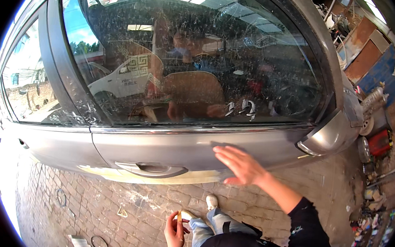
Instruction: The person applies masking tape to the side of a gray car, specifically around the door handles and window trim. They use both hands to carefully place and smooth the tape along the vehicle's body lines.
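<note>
A grey car door (260, 144) spans the view in front of me, with a dusty window (202, 63) above it. My right hand (243, 166) is stretched out flat over the door panel below the window line, its fingertips at the metal; whether the palm presses on it I cannot tell. To its left is the door handle (152, 169). Pale yellowish filler (119, 175) covers a band of the door beneath the handle. Lower down, near my body, my left hand (175, 229) pinches a small tan strip (179, 217) between thumb and fingers.
A side mirror (331, 136) juts out at the door's right end. Brick paving (94, 199) lies below, with a black ring (100, 243) on it. Along the right stand a red box (380, 142), leaning boards (363, 53) and scattered clutter. My shoes (211, 201) are close to the car.
</note>
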The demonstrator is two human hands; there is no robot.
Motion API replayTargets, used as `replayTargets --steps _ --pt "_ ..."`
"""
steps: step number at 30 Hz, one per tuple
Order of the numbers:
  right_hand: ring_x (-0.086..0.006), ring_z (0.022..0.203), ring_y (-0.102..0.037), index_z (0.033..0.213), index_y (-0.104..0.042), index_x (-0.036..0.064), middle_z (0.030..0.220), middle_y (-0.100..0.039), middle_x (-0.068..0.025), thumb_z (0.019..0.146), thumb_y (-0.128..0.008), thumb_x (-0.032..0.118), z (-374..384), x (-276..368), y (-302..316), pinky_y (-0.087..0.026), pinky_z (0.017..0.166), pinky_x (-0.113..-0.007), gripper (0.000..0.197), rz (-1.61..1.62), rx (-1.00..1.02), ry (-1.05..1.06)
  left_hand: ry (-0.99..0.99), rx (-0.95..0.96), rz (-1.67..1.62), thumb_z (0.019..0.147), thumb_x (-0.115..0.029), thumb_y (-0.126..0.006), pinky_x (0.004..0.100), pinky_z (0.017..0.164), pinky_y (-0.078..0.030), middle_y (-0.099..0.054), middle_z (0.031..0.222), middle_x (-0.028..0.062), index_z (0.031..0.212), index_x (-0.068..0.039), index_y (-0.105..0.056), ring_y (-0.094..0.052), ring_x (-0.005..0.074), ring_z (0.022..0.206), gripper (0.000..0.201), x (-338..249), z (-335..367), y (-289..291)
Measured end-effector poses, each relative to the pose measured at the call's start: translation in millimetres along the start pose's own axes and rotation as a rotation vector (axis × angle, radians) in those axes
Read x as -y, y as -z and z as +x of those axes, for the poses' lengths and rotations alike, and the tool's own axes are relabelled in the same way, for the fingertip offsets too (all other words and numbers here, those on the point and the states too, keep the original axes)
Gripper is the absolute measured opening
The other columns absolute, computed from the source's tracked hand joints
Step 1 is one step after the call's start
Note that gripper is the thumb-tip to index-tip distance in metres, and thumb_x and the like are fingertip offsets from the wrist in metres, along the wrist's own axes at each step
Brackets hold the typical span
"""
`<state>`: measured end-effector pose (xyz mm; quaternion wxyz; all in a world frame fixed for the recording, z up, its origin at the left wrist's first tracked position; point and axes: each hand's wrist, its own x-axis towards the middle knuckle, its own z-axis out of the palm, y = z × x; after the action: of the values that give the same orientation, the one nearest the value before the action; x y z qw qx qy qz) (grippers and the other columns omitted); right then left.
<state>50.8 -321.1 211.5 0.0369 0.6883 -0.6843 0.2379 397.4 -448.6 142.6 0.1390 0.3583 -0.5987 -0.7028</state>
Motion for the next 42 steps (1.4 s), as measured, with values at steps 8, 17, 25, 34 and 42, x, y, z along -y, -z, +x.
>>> replayTargets --steps 8,17,25,34,42 --pt "-0.0303 0.146 -0.032 0.153 -0.027 0.0024 0.159 -0.029 -0.0144 0.085 -0.071 0.046 -19.8 -42.5 64.8 -0.028 0.121 -0.044 0.092 -0.054 0.251 -0.074 0.023 -0.172 0.0 0.104 -0.011 -0.049 0.0203 0.051 -0.045 -0.07 0.092 0.011 0.134 0.0 -0.048 -0.06 0.0106 0.055 0.032 2.8 -18.2 18.6" --pt "-0.0333 0.143 -0.035 0.153 -0.028 0.0017 0.158 -0.031 -0.0169 0.084 -0.071 0.044 86.6 -22.0 11.0 -0.03 0.119 -0.045 0.092 0.12 0.163 0.19 -0.019 0.002 0.083 0.104 -0.011 -0.048 0.0208 0.052 -0.046 -0.07 0.094 0.0112 0.135 -0.001 -0.046 -0.06 0.0091 0.056 0.033 -7.9 10.3 -13.2" --pt "-0.0289 0.128 -0.054 0.133 -0.056 0.006 0.139 -0.056 -0.0128 0.085 -0.072 0.031 58.5 -22.9 31.4 -0.044 0.109 -0.042 0.056 0.203 -0.092 0.234 -0.039 0.123 0.132 0.103 -0.004 -0.048 0.0244 0.058 -0.051 -0.07 0.096 0.0131 0.137 -0.001 -0.044 -0.062 0.0116 0.063 0.035 -39.6 16.6 -42.9" --pt "-0.0273 0.148 -0.03 0.151 -0.033 0.0032 0.159 -0.031 -0.0114 0.083 -0.071 0.052 33.6 -40.9 47.6 -0.027 0.121 -0.041 0.092 -0.171 0.357 0.135 -0.093 -0.007 0.355 0.097 -0.006 -0.055 0.032 0.06 -0.052 -0.073 0.093 0.0068 0.138 -0.01 -0.044 -0.066 0.018 0.064 0.043 -43.0 17.0 -25.1" --pt "-0.0282 0.15 -0.024 0.154 -0.024 0.0008 0.161 -0.026 -0.0141 0.082 -0.068 0.058 162.9 30.0 -25.7 -0.022 0.123 -0.041 0.102 -0.162 0.279 0.236 -0.247 -0.124 0.491 0.097 -0.006 -0.056 0.0358 0.068 -0.054 -0.073 0.097 0.0098 0.139 -0.009 -0.043 -0.071 0.0268 0.074 0.045 -22.8 -3.5 4.4"
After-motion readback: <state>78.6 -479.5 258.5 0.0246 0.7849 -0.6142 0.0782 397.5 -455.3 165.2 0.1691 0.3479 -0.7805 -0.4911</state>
